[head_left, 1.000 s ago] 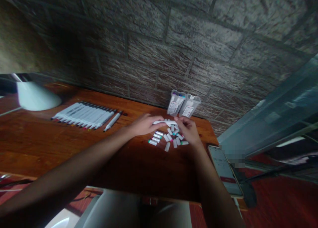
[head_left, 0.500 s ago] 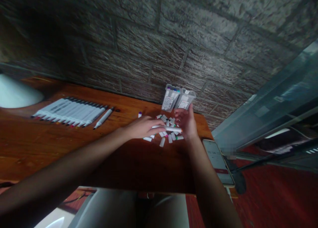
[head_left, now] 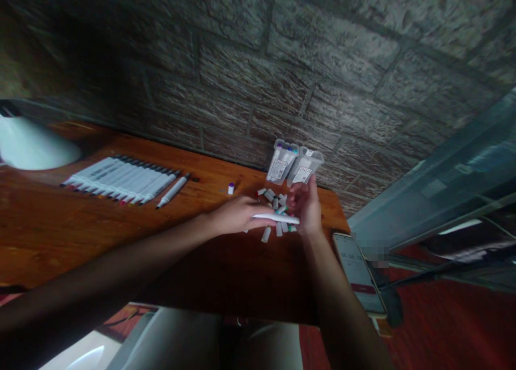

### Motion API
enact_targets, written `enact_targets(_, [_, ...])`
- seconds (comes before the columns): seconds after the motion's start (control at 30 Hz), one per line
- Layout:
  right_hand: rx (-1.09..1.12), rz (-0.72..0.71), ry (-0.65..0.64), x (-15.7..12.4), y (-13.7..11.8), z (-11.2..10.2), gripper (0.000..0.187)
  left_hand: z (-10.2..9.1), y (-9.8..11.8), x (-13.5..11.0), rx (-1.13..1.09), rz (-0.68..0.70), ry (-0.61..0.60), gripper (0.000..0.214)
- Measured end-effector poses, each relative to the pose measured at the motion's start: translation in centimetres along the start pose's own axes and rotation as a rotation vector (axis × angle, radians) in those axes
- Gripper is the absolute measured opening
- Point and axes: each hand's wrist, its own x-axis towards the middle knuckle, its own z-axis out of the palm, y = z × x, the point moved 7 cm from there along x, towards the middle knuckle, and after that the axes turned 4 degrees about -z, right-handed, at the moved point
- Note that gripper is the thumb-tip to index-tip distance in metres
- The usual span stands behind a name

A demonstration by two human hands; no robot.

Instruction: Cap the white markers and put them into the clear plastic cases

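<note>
My left hand (head_left: 237, 218) pinches a white marker (head_left: 278, 218) and holds it level above the wooden desk (head_left: 80, 230). The marker's far end rests against the palm of my right hand (head_left: 307, 209), whose fingers are curled upward; whether they hold a cap I cannot make out. Under both hands lies a heap of several loose white marker caps (head_left: 276, 211) with coloured ends. One purple-tipped cap (head_left: 231, 188) stands apart to the left.
A row of several uncapped white markers (head_left: 121, 179) lies at the left, next to a white lamp base (head_left: 34, 147). Two clear marker boxes (head_left: 293, 167) lean on the brick wall. A phone (head_left: 358, 270) lies at the desk's right edge.
The marker has come down from over the caps to my right palm. My right hand lifted and turned palm-up. A purple-tipped cap now shows to the left of the heap.
</note>
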Motion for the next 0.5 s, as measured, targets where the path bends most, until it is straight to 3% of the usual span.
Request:
enact_targets(0.17, [-0.024,-0.063,-0.059,-0.3,-0.4,0.5,0.058,0.2,-0.1,-0.4,0.088,0.005,0.053,0.025])
enact_targets(0.37, [-0.131,-0.131,-0.092,-0.4,0.2,0.6,0.056,-0.6,0.2,0.1,0.212,0.034,0.006,0.030])
enact_targets(0.5, [-0.107,-0.145,0.016,0.1,0.6,-0.1,0.054,-1.1,-0.3,0.5,0.123,0.029,-0.059,0.027])
